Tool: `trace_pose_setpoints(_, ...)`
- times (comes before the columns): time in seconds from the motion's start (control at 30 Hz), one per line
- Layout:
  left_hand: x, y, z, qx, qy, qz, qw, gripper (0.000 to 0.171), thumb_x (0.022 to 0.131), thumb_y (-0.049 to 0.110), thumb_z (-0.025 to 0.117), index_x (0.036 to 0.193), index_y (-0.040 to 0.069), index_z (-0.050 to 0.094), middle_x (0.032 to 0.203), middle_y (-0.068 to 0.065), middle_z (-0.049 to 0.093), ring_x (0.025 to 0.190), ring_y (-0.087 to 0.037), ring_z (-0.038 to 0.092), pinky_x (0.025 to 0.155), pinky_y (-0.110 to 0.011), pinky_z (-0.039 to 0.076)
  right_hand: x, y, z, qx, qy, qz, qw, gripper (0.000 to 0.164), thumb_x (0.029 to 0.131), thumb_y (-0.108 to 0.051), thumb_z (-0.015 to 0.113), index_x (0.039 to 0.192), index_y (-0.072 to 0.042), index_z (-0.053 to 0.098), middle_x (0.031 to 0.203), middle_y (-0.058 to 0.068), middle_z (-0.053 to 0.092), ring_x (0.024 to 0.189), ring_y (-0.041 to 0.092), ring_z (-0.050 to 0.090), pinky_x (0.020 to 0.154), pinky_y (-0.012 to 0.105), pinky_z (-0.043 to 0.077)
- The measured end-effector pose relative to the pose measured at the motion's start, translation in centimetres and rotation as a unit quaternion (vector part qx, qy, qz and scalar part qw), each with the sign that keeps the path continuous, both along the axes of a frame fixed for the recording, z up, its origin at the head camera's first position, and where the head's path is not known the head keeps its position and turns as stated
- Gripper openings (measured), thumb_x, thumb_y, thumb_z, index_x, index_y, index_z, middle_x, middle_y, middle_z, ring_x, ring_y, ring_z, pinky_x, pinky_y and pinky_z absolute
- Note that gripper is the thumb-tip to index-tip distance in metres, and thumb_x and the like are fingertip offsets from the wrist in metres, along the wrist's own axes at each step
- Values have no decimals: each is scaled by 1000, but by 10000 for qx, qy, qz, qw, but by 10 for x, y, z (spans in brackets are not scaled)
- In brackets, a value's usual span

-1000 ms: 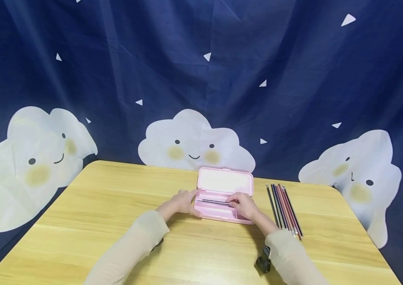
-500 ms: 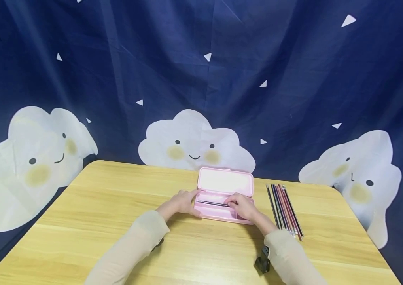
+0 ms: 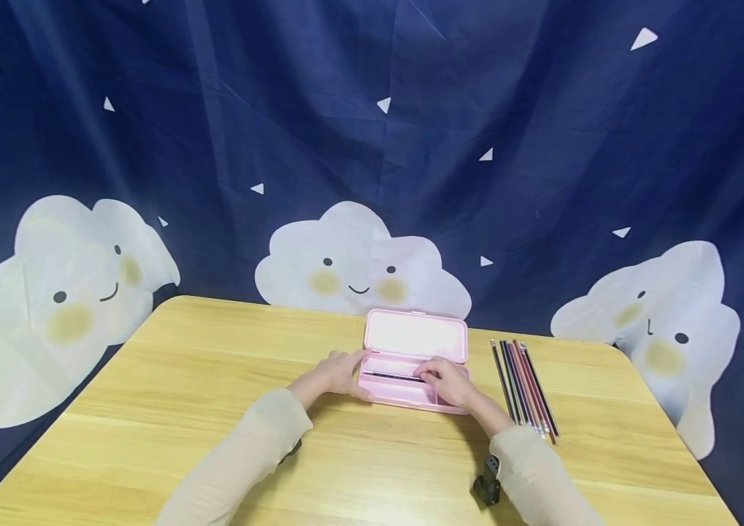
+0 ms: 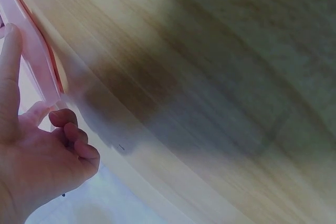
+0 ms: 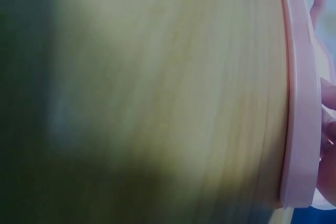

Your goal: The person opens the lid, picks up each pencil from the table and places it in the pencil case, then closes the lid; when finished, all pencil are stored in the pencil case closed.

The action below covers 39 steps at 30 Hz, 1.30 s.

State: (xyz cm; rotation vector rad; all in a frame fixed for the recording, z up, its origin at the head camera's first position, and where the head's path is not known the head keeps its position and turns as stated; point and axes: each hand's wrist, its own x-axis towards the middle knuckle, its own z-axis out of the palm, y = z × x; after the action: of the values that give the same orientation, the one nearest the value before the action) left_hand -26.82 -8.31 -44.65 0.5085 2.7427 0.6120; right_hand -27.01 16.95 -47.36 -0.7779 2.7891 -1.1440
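Observation:
A pink pencil case (image 3: 403,395) stands with its lid (image 3: 416,334) raised at the back of the table. My left hand (image 3: 339,372) grips its left end, thumb at the near corner and index finger at the far one. In the left wrist view, that hand's (image 4: 44,156) other fingers curl loosely beside the case wall (image 4: 34,51). Inside the case lies a dark pencil (image 3: 390,375), lengthwise in the long compartment. My right hand (image 3: 450,381) pinches its right end, which the fingers hide. From the right wrist, part of my hand (image 5: 328,169) shows over the case's front wall (image 5: 304,114).
Several pencils (image 3: 526,387) in dark and reddish colours lie side by side to the right of the case, near my right forearm. A blue curtain (image 3: 319,109) with printed clouds hangs behind the wooden table (image 3: 358,467).
The pencil in my right hand has come down slightly and toward me inside the case, and the right fingers shifted a little left with it. My left hand stays at the case's end.

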Motion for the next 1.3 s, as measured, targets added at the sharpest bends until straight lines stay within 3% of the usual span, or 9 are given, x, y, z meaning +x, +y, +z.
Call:
trace_pose_setpoints(0.23, 0, -1, -1, 5, 13, -34, 10000, 97, 63, 51, 77, 142, 17, 32, 130, -19, 47, 110, -32, 43, 87, -46, 40, 6, 6, 4, -275, 202, -70, 9994, 14, 86, -1, 57, 94, -1, 69, 82, 3, 60, 72, 7, 47, 65, 23, 41)
trace_pose_setpoints(0.43, -1, -1, -2, 18, -27, -1, 10000, 97, 63, 51, 77, 143, 18, 31, 130, -20, 47, 111, -33, 43, 88, -47, 40, 12, 20, 11, -615, -98, -261, 9977, 15, 86, -1, 57, 98, 2, 67, 88, 8, 62, 75, 10, 49, 68, 23, 43)
trace_pose_setpoints(0.8, -2, 0, -3, 28, -53, -37, 10000, 97, 63, 50, 77, 143, 18, 31, 132, -21, 45, 115, -36, 41, 91, -50, 39, 16, 59, 19, -655, 94, -476, 9967, 16, 87, -2, 57, 100, 1, 67, 103, 17, 63, 89, 22, 57, 73, 26, 47)
trace_pose_setpoints(1.1, -3, 1, -2, 62, -52, -80, 9999, 97, 63, 50, 77, 143, 17, 31, 132, -22, 45, 115, -37, 41, 91, -51, 39, 22, 90, 20, -616, 454, -731, 9944, 18, 86, -5, 60, 100, 4, 66, 99, 17, 65, 83, 7, 55, 70, 23, 47)
trace_pose_setpoints(1.3, -2, -1, -2, 105, -2, -98, 9999, 98, 63, 49, 78, 142, 15, 31, 131, -23, 46, 115, -38, 42, 92, -52, 38, 22, 106, 18, -479, 443, -1061, 9922, 18, 86, -4, 60, 101, 4, 66, 101, 18, 64, 89, 11, 57, 75, 22, 47)
